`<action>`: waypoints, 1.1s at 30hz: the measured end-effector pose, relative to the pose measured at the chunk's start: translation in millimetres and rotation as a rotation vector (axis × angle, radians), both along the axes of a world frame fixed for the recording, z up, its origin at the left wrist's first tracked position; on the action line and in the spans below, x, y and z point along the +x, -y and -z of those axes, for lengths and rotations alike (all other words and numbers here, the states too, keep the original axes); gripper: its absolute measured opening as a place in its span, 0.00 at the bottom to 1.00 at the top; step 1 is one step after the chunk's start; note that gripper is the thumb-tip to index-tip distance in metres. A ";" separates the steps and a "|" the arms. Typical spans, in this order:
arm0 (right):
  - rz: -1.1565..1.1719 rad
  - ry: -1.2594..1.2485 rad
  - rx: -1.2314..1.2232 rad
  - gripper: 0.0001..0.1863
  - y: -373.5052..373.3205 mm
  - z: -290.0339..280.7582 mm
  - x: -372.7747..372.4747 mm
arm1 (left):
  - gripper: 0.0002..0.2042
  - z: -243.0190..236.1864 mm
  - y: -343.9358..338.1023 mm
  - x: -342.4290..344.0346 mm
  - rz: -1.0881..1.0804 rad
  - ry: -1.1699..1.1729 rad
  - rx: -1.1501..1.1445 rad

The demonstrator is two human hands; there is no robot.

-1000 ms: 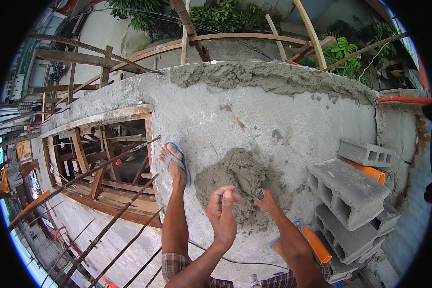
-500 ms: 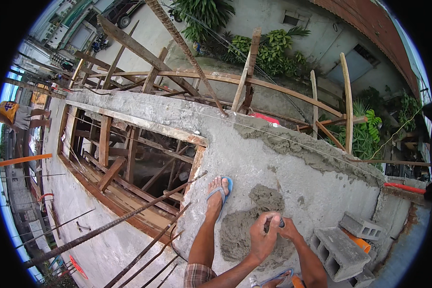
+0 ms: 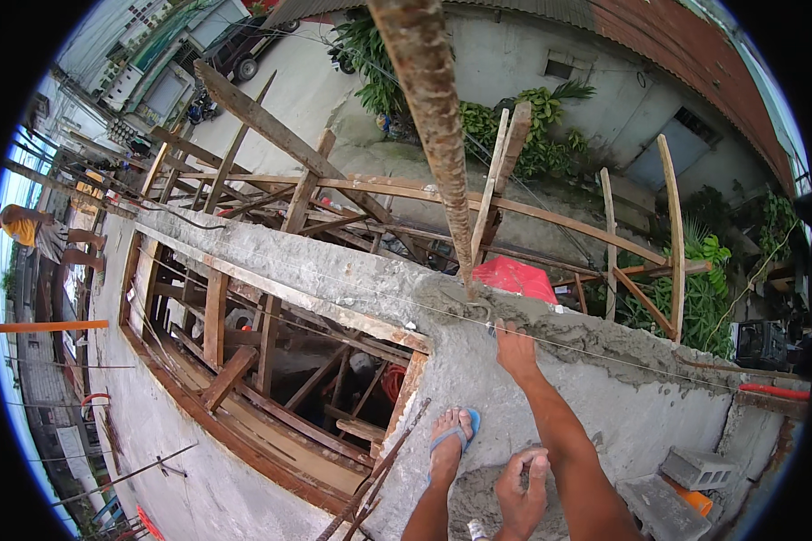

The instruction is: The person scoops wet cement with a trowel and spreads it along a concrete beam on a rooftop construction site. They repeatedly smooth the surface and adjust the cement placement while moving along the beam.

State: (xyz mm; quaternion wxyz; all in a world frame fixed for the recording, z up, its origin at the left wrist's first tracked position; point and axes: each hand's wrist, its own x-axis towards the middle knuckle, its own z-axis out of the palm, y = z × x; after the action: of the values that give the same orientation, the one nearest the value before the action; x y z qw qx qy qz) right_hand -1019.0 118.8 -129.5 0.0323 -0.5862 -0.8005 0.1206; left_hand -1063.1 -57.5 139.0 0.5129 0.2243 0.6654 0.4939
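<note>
My right hand (image 3: 517, 352) reaches forward, gripping a trowel (image 3: 489, 327) by the handle at the band of wet mortar (image 3: 568, 329) on the wall top, just right of a rusty ribbed bar (image 3: 447, 162). A thin string crosses the mortar beside it. My left hand (image 3: 523, 491) is low in the picture, fingers loosely curled with no object visible in them, over the wet mortar pile (image 3: 478, 487) on the concrete. My sandalled foot (image 3: 451, 428) is left of that pile.
A timber-framed opening (image 3: 227, 383) with cross-braces is left, rebar (image 3: 379, 478) along its edge. Hollow blocks (image 3: 695, 467) lie lower right, by an orange pipe (image 3: 686, 496). Timber framing and a red cover (image 3: 514, 278) lie beyond the wall. Another person (image 3: 41, 234) is at far left.
My right hand has moved forward from the mortar pile to the wall top with the trowel. My left hand has separated from it, staying low. The view has tilted toward the wall.
</note>
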 end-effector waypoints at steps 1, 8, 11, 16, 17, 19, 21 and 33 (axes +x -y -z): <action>-0.006 0.047 0.071 0.27 8.7 0.3 0.0 | 0.11 -0.9 1.7 0.4 0.003 -0.012 -0.017; 0.196 -0.137 -0.314 0.27 108.8 -75.6 0.4 | 0.13 -8.3 4.1 11.5 0.002 0.052 -0.053; 0.116 -0.149 -0.375 0.25 77.5 -74.7 -24.1 | 0.13 -6.4 6.7 19.0 0.061 -0.025 -0.071; 0.418 -0.214 -0.528 0.22 38.3 -44.5 -5.0 | 0.14 -2.7 13.4 22.7 0.059 -0.023 -0.067; 0.494 -0.141 -0.530 0.21 43.8 -42.5 5.1 | 0.14 -1.6 14.3 22.1 0.074 -0.015 -0.095; 0.497 -0.220 -0.533 0.20 58.9 -45.0 22.8 | 0.14 0.0 15.9 20.8 0.072 0.003 -0.096; 0.510 -0.268 -0.528 0.20 68.7 -53.6 32.6 | 0.14 -0.2 16.7 19.9 0.039 -0.003 -0.074; 0.379 -0.357 -0.526 0.20 73.4 -86.8 -18.6 | 0.14 -5.5 5.9 5.0 0.105 0.021 -0.080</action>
State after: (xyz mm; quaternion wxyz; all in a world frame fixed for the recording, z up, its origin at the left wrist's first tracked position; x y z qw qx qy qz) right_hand -1037.7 45.4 -42.7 0.0415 -0.6820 -0.6011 0.4145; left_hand -1058.1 -63.3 144.5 0.5537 0.2327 0.6665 0.4416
